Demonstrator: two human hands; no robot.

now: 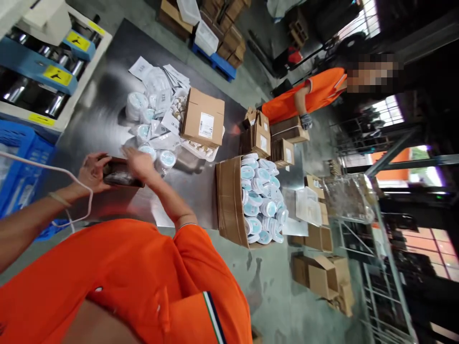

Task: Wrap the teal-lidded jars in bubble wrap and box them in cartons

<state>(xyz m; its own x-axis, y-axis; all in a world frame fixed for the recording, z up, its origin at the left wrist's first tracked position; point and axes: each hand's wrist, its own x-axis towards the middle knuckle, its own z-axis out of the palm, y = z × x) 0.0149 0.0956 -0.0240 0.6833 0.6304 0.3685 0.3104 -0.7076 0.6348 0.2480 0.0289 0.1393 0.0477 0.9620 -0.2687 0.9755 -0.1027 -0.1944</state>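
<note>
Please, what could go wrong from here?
The white cable crosses close to the left hand and might snag it. The large carton is heaped with round white-and-blue packs, so some could spill. The flattened cartons seem to rest on a tray of loose pieces and may slide.

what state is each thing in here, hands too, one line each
small brown box: open, something pale inside
left hand: gripping one end of the small brown box
right hand: at the box's other end, grip unclear
flat boxes: folded, stacked
loose round tubs: lying on the table
large carton: open, filled with round tubs
floor carton: flaps open
</note>
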